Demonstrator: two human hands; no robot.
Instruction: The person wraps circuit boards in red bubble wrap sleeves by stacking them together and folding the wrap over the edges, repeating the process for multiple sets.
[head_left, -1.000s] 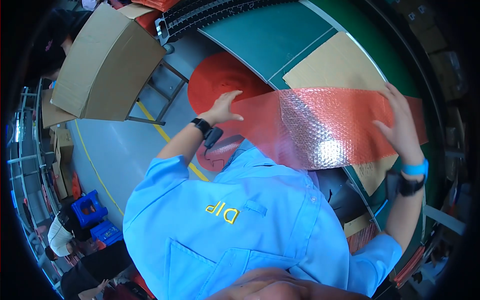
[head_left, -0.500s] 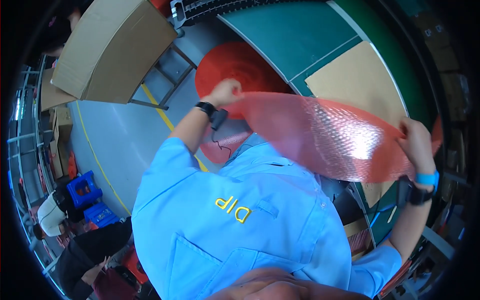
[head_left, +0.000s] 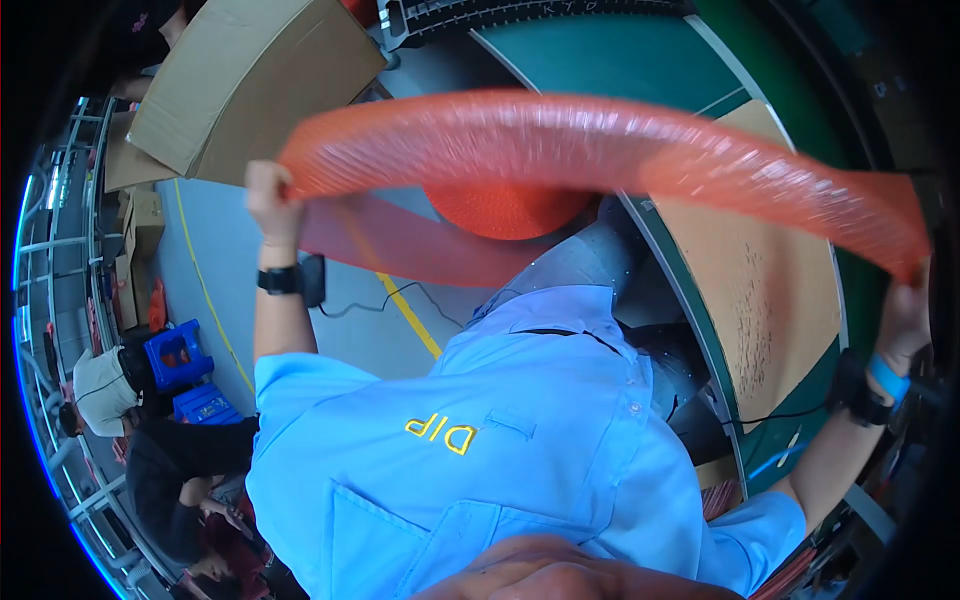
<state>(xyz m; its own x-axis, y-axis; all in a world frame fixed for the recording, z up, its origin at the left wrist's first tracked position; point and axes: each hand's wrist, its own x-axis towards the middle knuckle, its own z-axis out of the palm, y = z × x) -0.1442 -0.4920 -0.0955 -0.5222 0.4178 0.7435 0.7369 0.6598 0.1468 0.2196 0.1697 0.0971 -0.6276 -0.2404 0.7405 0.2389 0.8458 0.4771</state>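
Note:
A strip of red bubble wrap (head_left: 560, 130) stretches in a raised arc between my two hands. My left hand (head_left: 270, 205), out to the left, is closed on one end of it. At the far right my right hand (head_left: 905, 315) grips the other end, its fingers partly hidden and blurred. From the left hand a further red length (head_left: 400, 240) hangs down and runs back toward a big red roll (head_left: 510, 208) on the floor. Under the right part of the strip, a flat cardboard sheet (head_left: 750, 300) with dark marks lies on the green table (head_left: 600, 55).
A large cardboard box (head_left: 270, 80) stands at the upper left. Blue plastic stools (head_left: 180, 355) and two people, one in white (head_left: 105, 390) and one in black (head_left: 185, 470), are at lower left. A thin cable (head_left: 365, 308) hangs near my left wrist. Metal racks (head_left: 60, 300) line the left edge.
My left hand has swung far to the left, and my right hand has moved outward and slightly down. The bubble wrap between them is now longer and raised into an arc.

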